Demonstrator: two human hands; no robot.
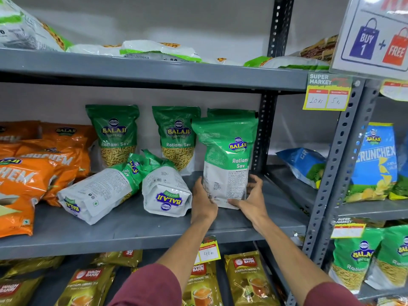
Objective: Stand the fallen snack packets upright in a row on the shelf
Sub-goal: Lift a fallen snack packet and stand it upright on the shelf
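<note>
On the grey middle shelf (132, 230), both my hands grip the base of a green and white Ratlami Sev packet (227, 155) that stands upright at the right end, back side facing me. My left hand (202, 200) holds its left lower edge and my right hand (251, 198) its right lower corner. Two fallen packets lie to the left: one on its side (99, 191) and one with its base towards me (165, 193). Two more packets stand upright at the back (114, 133) (176, 138), and another (229, 112) is mostly hidden behind the held one.
Orange snack bags (26, 180) are piled at the shelf's left end. A perforated steel upright (262, 133) stands just right of the held packet. Blue Crunchex bags (375, 162) fill the neighbouring rack. Tea packets (249, 279) sit on the shelf below, white-green bags (159, 50) above.
</note>
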